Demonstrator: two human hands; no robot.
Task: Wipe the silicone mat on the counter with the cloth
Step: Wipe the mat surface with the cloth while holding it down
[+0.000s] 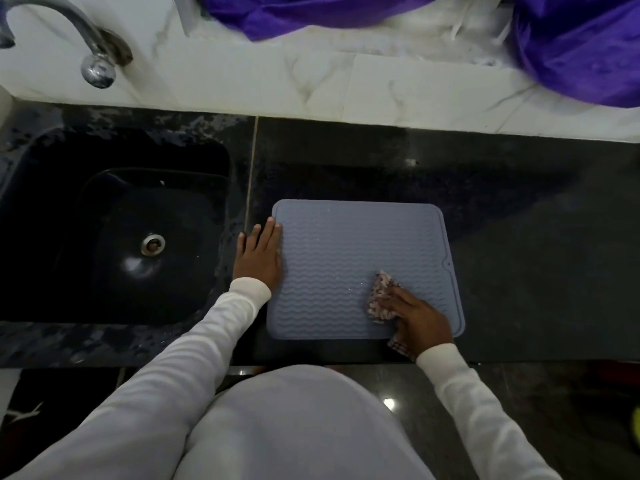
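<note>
Grey-blue ribbed mat [349, 268] lying flat on the dark surface [519, 209], just right of the sink [114, 233], its near edge close to the front edge. Small pale specks scattered across the ridges, most toward the left and middle.

Patterned cloth [381, 297] bunched on the mat's near right part, pressed down under the right hand [414, 315], fingers [394, 299] curled over the cloth and gripping it; a corner of the cloth poking out under the wrist past the mat's near edge. Left hand [260, 254] laid flat along the mat's left edge, fingers straight and together, partly on the mat and partly on the surface, apparently pinning the mat in place.

Wiping step under way, by the look of it, with much of the mat likely not yet covered. Next move probably calling for a sweep leftward and away across the ridges, with steady downward pressure and the left hand holding firm against sliding.

Farther out: tap [93, 60] behind the sink, pale marble ledge [311, 81], purple fabric [571, 46] heaped at the back right.
</note>
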